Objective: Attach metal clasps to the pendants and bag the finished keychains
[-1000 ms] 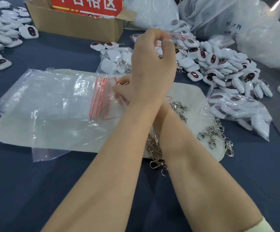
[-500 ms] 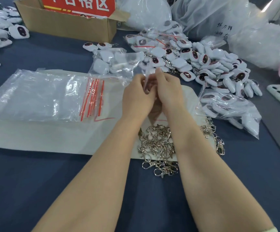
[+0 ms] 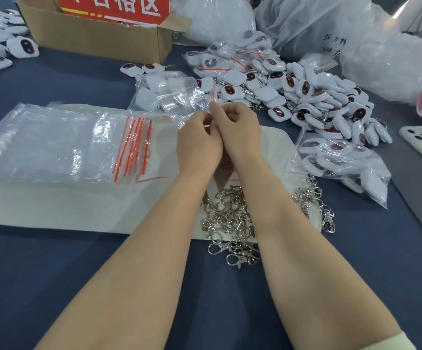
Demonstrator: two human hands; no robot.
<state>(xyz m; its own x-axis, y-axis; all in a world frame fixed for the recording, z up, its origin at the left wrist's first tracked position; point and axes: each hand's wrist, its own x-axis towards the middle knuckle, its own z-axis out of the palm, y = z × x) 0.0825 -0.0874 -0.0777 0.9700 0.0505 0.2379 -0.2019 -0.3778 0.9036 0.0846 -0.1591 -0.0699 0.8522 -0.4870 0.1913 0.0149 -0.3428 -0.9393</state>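
Presently, left hand (image 3: 200, 145): we find its fingers curled, pinching the red-striped mouth of a clear bag (image 3: 169, 94).
right hand (image 3: 237, 130): clenched on the same bag mouth, touching the left hand.
bag: we note white pendants inside; it lies on the counter (image 3: 53, 274) just beyond both hands.
clasps (image 3: 230, 218): loose heap on the near edge of the mat (image 3: 53, 205), between the forearms.
pendants (image 3: 306, 92): piled at right rear.
empty bags (image 3: 53, 147): stacked on the mat, left.
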